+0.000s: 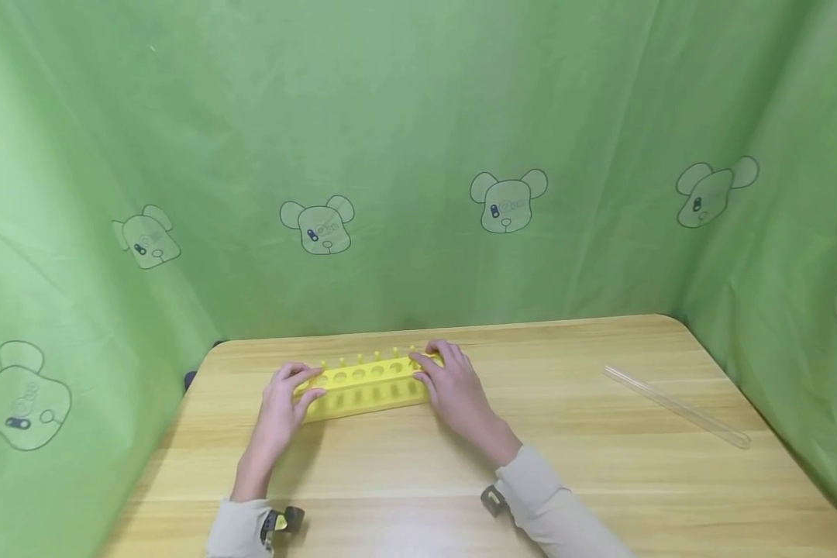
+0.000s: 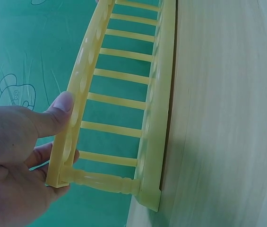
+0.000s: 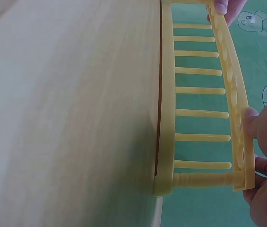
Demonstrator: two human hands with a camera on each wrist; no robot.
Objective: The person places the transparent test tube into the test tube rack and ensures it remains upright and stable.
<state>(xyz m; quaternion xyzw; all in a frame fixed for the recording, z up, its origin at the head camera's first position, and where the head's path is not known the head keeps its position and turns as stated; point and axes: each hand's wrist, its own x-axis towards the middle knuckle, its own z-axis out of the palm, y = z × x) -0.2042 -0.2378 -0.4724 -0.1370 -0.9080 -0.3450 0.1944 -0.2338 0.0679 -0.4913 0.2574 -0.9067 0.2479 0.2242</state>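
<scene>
A yellow plastic test tube rack (image 1: 367, 383) stands upright at the table's middle, with a row of round holes along its top bar and a row of pegs behind. At its left end my left hand (image 1: 280, 403) grips the top bar, thumb in front and fingers behind. My right hand (image 1: 460, 394) holds the same bar at the right end. In the left wrist view the rack's base (image 2: 156, 142) runs along the wood surface. From the right wrist, an end post (image 3: 204, 179) shows between base and top bar.
Right of the rack, a clear glass test tube (image 1: 676, 407) lies slanted on the wooden table (image 1: 404, 480). Green curtains (image 1: 404, 116) with bear-head prints enclose the table at the back and both sides. A dark wrist device (image 1: 284, 521) sits at the left cuff.
</scene>
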